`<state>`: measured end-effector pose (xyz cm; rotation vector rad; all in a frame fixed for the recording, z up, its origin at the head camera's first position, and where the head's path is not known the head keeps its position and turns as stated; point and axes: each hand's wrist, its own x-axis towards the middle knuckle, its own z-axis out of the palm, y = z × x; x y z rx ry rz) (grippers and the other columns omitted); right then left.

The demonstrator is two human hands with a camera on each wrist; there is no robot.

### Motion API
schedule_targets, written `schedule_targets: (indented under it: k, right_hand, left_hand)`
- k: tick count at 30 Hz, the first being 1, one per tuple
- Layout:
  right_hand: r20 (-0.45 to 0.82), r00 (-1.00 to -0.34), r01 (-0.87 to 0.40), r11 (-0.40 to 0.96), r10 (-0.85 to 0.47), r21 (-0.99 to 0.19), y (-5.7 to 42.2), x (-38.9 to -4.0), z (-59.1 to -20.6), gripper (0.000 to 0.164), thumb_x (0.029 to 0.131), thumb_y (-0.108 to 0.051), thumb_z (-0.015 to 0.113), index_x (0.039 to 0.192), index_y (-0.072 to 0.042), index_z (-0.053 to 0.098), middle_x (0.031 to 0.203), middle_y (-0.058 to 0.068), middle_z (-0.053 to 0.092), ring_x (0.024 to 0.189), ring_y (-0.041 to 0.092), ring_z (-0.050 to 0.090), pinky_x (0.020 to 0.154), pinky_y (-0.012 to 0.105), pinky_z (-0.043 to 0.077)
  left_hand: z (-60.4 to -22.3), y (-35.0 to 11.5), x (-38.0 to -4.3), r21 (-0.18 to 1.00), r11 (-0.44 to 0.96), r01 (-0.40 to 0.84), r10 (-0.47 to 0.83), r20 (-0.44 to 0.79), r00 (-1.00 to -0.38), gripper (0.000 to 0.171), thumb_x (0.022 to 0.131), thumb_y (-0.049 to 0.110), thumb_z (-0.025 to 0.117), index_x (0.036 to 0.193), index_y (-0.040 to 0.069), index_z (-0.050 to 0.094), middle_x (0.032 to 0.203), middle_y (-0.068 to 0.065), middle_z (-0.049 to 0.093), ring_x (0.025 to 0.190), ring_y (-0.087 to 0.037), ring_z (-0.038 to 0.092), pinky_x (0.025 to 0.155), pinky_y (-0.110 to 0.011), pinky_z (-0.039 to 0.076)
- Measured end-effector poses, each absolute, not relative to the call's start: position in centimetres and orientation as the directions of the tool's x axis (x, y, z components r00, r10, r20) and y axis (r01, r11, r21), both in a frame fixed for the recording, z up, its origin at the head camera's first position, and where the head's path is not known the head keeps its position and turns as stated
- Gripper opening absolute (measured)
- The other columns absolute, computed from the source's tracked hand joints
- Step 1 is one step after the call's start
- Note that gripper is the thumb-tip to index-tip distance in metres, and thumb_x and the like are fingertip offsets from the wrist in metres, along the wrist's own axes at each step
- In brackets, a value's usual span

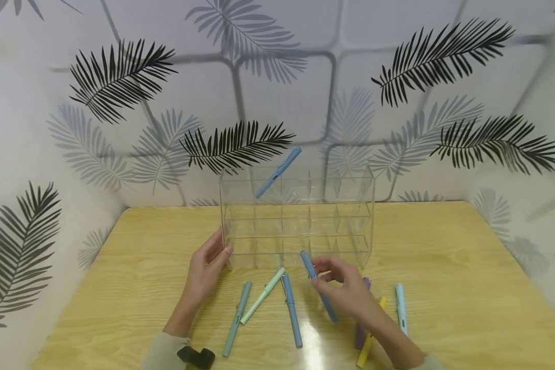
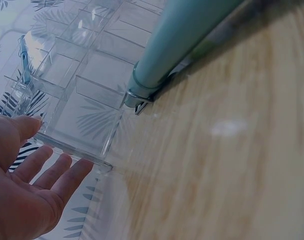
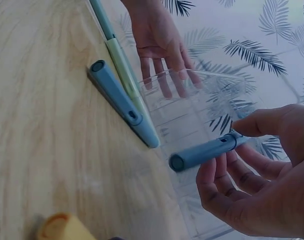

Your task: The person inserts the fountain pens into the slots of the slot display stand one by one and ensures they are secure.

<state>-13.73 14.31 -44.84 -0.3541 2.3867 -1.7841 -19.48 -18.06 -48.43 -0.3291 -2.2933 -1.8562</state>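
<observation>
Organizer (image 1: pixel 296 221), clear, upright at table's (image 1: pixel 467 308) back edge, one blue pen (image 1: pixel 278 172) leaning in top row. Left hand (image 1: pixel 206 268), fingers straight, flat against left wall. Teal (image 1: pixel 237 318), mint (image 1: pixel 262 295), blue (image 1: pixel 292 317) pens lying in front. Right hand (image 1: pixel 347 289), fingertips pinching dark blue pen (image 1: pixel 318 286), just before front wall.

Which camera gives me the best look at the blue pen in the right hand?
Right wrist: the blue pen fills the frame, pinched in the right hand. Head view shows it small; left wrist view misses it.

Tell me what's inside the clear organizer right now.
One blue pen leans in a top-row cell of the clear organizer. The other cells look empty; glare blurs some dividers.
</observation>
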Motion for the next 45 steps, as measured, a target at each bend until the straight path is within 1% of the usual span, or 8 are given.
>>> schedule_targets:
  k: [6, 9, 14, 19, 22, 29, 34, 45]
  right_hand:
    - [0.073, -0.964, -0.119, 0.171, -0.254, -0.978, 14.8, -14.3, -43.3, 0.051, 0.096, -0.012, 0.073, 0.142, -0.004, 0.053, 0.117, 0.021, 0.064, 0.098, 0.03, 0.066, 0.071, 0.035, 0.065]
    - [0.085, -0.968, -0.119, 0.136, -0.238, -0.984, 15.1, -14.8, -42.7, 0.054, 0.096, -0.011, 0.073, 0.145, -0.005, 0.049, 0.116, 0.022, 0.063, 0.096, 0.029, 0.068, 0.072, 0.038, 0.065]
    - [0.12, -0.968, -0.136, 0.059, -0.219, -0.989, 15.3, -15.8, -41.6, 0.049, 0.099, -0.011, 0.07, 0.144, -0.005, 0.05, 0.116, 0.022, 0.061, 0.094, 0.026, 0.071, 0.075, 0.042, 0.065]
    - [0.139, -0.969, -0.146, 0.018, -0.204, -0.989, 15.3, -16.8, -40.2, 0.047, 0.101, -0.011, 0.067, 0.143, 0.001, 0.049, 0.115, 0.018, 0.06, 0.093, 0.021, 0.071, 0.076, 0.042, 0.065]
    - [0.171, -0.969, -0.175, 0.005, -0.178, -0.985, 15.4, -17.5, -39.2, 0.042, 0.101, -0.008, 0.066, 0.138, 0.003, 0.051, 0.113, 0.016, 0.06, 0.092, 0.02, 0.072, 0.077, 0.042, 0.065]
    - [0.314, -0.946, -0.312, -0.036, -0.077, -0.949, 15.7, -19.6, -36.3, 0.031, 0.1, -0.006, 0.067, 0.127, 0.004, 0.057, 0.11, 0.011, 0.064, 0.092, 0.019, 0.073, 0.079, 0.042, 0.064]
    - [0.377, -0.926, -0.375, -0.09, 0.0, -0.922, 15.6, -21.2, -34.7, 0.019, 0.097, -0.002, 0.069, 0.115, 0.0, 0.062, 0.1, 0.008, 0.066, 0.089, 0.018, 0.073, 0.08, 0.041, 0.064]
    - [0.424, -0.898, -0.441, -0.219, 0.12, -0.87, 15.3, -23.5, -32.9, 0.028, 0.094, 0.005, 0.069, 0.12, 0.0, 0.059, 0.102, 0.013, 0.063, 0.085, 0.02, 0.071, 0.081, 0.041, 0.063]
  left_hand:
    - [-48.4, -18.0, -19.6, 0.933, 0.208, 0.293, 0.068, 0.285, -0.956, 0.054, 0.104, 0.005, 0.06, 0.154, -0.003, 0.04, 0.152, -0.025, 0.046, 0.137, -0.042, 0.05, 0.105, -0.035, 0.049]
    - [-48.4, -18.0, -19.6, 0.933, 0.212, 0.292, 0.068, 0.284, -0.957, 0.054, 0.104, 0.005, 0.06, 0.154, -0.003, 0.04, 0.152, -0.025, 0.046, 0.137, -0.043, 0.049, 0.106, -0.037, 0.048]
    - [-48.5, -18.0, -19.6, 0.935, 0.216, 0.283, 0.065, 0.275, -0.959, 0.055, 0.104, 0.006, 0.06, 0.154, -0.003, 0.04, 0.152, -0.025, 0.046, 0.137, -0.043, 0.049, 0.106, -0.039, 0.048]
    - [-48.5, -18.1, -19.5, 0.935, 0.21, 0.287, 0.064, 0.279, -0.958, 0.054, 0.104, 0.007, 0.06, 0.154, -0.002, 0.041, 0.151, -0.026, 0.047, 0.137, -0.043, 0.049, 0.104, -0.04, 0.05]
    - [-48.4, -18.0, -19.5, 0.935, 0.203, 0.29, 0.068, 0.282, -0.957, 0.054, 0.104, 0.007, 0.06, 0.154, -0.001, 0.042, 0.151, -0.025, 0.047, 0.136, -0.043, 0.05, 0.103, -0.04, 0.051]
    - [-48.4, -18.1, -19.4, 0.938, 0.203, 0.281, 0.064, 0.273, -0.96, 0.054, 0.104, 0.009, 0.061, 0.154, 0.0, 0.042, 0.151, -0.025, 0.047, 0.136, -0.043, 0.05, 0.101, -0.039, 0.052]
    - [-48.4, -18.1, -19.3, 0.935, 0.216, 0.28, 0.061, 0.273, -0.96, 0.055, 0.105, 0.009, 0.061, 0.155, 0.0, 0.041, 0.152, -0.024, 0.047, 0.137, -0.041, 0.05, 0.105, -0.04, 0.05]
    - [-48.5, -18.1, -19.4, 0.931, 0.214, 0.297, 0.063, 0.29, -0.955, 0.055, 0.104, 0.009, 0.061, 0.154, 0.0, 0.042, 0.153, -0.023, 0.047, 0.138, -0.041, 0.048, 0.112, -0.042, 0.044]
